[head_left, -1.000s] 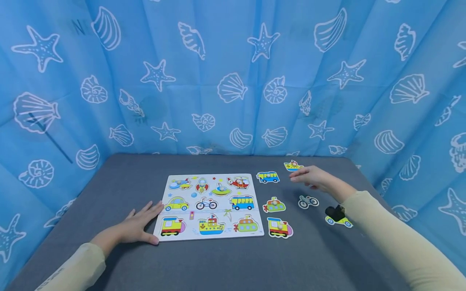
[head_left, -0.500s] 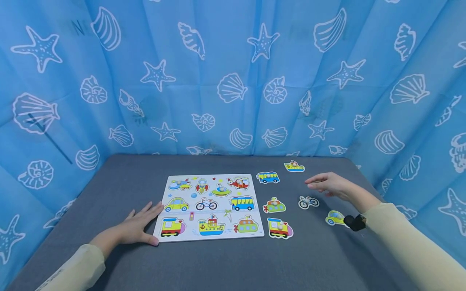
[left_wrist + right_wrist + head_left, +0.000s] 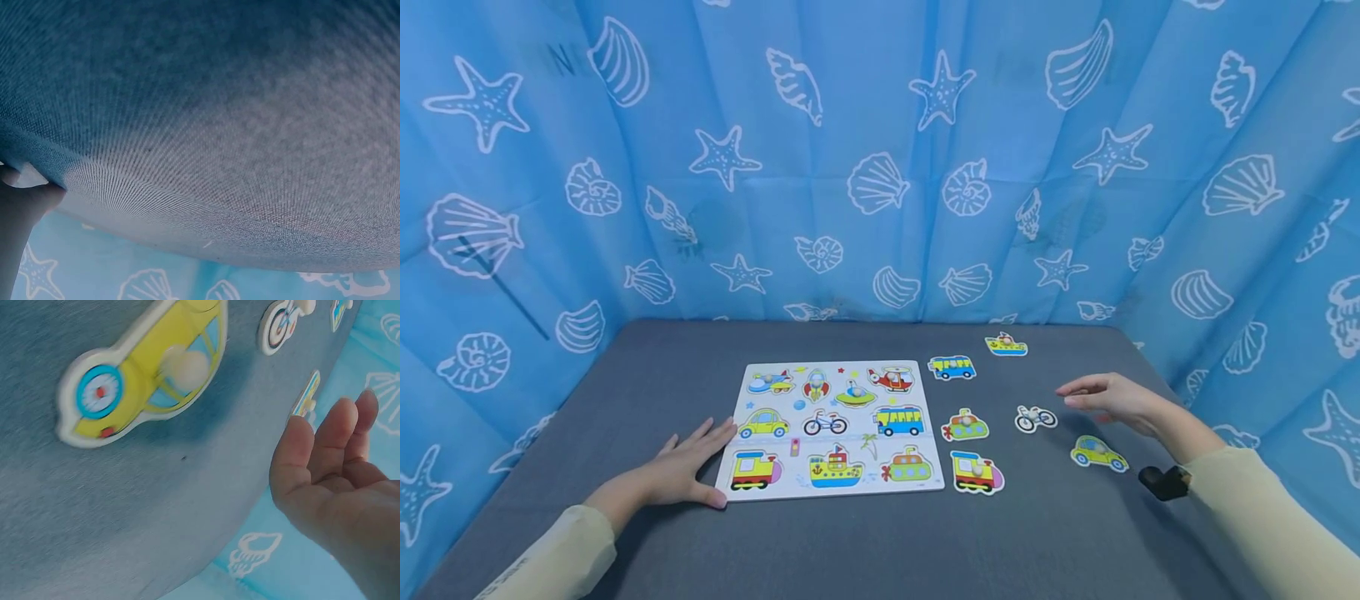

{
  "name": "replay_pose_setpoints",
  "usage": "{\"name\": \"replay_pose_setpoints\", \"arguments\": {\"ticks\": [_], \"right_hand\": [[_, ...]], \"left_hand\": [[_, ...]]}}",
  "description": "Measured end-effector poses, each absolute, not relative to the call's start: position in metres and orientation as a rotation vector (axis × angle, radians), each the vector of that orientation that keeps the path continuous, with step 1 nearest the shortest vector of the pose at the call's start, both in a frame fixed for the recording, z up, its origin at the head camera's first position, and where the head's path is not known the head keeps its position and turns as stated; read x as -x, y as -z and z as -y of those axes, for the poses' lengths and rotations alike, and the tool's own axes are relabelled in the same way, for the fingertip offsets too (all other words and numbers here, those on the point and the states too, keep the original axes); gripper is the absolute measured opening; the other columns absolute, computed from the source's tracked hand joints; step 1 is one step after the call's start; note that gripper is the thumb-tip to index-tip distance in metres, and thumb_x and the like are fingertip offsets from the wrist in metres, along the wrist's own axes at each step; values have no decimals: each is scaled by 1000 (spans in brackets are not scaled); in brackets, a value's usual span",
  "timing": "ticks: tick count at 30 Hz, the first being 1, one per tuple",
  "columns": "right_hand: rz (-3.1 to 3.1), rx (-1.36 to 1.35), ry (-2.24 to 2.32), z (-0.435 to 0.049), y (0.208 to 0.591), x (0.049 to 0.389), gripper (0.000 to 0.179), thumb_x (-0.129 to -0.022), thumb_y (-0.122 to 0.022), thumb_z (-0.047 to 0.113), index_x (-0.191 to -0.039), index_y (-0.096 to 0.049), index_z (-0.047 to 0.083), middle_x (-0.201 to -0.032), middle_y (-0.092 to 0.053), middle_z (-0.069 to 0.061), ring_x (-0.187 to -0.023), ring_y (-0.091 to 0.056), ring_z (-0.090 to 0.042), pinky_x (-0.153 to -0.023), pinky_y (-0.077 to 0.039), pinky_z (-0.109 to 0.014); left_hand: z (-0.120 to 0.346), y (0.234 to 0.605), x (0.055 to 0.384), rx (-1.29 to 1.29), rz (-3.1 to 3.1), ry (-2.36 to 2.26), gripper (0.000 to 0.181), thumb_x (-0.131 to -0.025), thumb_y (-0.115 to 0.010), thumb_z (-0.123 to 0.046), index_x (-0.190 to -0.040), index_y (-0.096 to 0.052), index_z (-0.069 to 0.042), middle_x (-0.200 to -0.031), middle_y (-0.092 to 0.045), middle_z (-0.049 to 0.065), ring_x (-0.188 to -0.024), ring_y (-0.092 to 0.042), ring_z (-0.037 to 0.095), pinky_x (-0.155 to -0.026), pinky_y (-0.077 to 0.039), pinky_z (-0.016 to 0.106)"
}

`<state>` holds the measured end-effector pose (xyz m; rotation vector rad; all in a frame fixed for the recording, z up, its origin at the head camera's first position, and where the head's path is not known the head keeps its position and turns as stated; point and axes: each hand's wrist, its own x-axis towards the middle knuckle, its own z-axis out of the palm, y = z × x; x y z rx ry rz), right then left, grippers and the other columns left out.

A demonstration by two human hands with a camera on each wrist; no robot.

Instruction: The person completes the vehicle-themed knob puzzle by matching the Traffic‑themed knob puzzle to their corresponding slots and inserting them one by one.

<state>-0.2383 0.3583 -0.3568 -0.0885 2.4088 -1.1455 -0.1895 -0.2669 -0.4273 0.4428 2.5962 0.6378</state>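
My left hand (image 3: pixel 681 472) rests with spread fingers at the left edge of the white puzzle board (image 3: pixel 850 446). Above the table on the right, my right hand (image 3: pixel 1116 402) hovers with nothing in it, fingers loosely bent. Nearest to it lie the bicycle piece (image 3: pixel 1036 418) and the yellow car piece (image 3: pixel 1098 453). In the right wrist view the car piece (image 3: pixel 156 375) shows a round knob, and the hand (image 3: pixel 331 469) is apart from it. Seated on the board's upper part are the plane (image 3: pixel 771 381), rocket (image 3: pixel 816 384), flying saucer (image 3: pixel 854 393) and helicopter (image 3: pixel 891 378).
Loose on the grey table between board and right hand are a bus piece (image 3: pixel 952 367), a ship piece (image 3: pixel 1006 344), a submarine piece (image 3: pixel 966 425) and a train piece (image 3: pixel 977 472). A blue shell-print curtain (image 3: pixel 880 167) stands behind and at both sides.
My right hand has moved right and toward me, away from the ship piece, uncovering the ship and car pieces. My left hand has stayed at the board's edge.
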Motion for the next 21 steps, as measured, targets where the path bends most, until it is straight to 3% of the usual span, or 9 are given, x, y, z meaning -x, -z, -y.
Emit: {"name": "replay_pose_setpoints", "arguments": {"ticks": [6, 10, 14, 21], "right_hand": [[-2408, 98, 1109, -374, 360, 229, 50, -99, -57, 24, -134, -48, -11, -137, -43, -34, -123, -45, -47, -93, -42, -63], [-2399, 122, 1078, -383, 364, 225, 47, -98, -58, 21, -132, -50, -11, -129, -50, -30, -112, -53, -34, -89, -46, -54], [-2351, 168, 1084, -391, 371, 223, 44, -98, -58, 17, -130, -50, -12, -128, -52, -27, -107, -53, -25, -85, -47, -45], [-2274, 187, 1093, -400, 378, 223, 43, -96, -60, 14, -128, -51, -14, -127, -55, -26, -103, -55, -20, -82, -48, -42]], "left_hand": [[266, 428, 190, -439, -2598, -631, 113, -72, -79, -54, -154, -19, -4, -159, -15, 23, -142, 0, 50, -102, 3, 75], [266, 428, 190, -447, -2602, -638, 113, -72, -79, -53, -154, -19, -3, -158, -15, 23, -142, -1, 50, -102, 3, 75], [266, 429, 190, -443, -2604, -629, 113, -72, -79, -53, -154, -19, -4, -158, -16, 23, -143, -1, 50, -101, 3, 75], [268, 432, 191, -440, -2605, -624, 113, -72, -79, -55, -154, -19, -4, -159, -15, 23, -143, -1, 49, -102, 3, 75]]}}
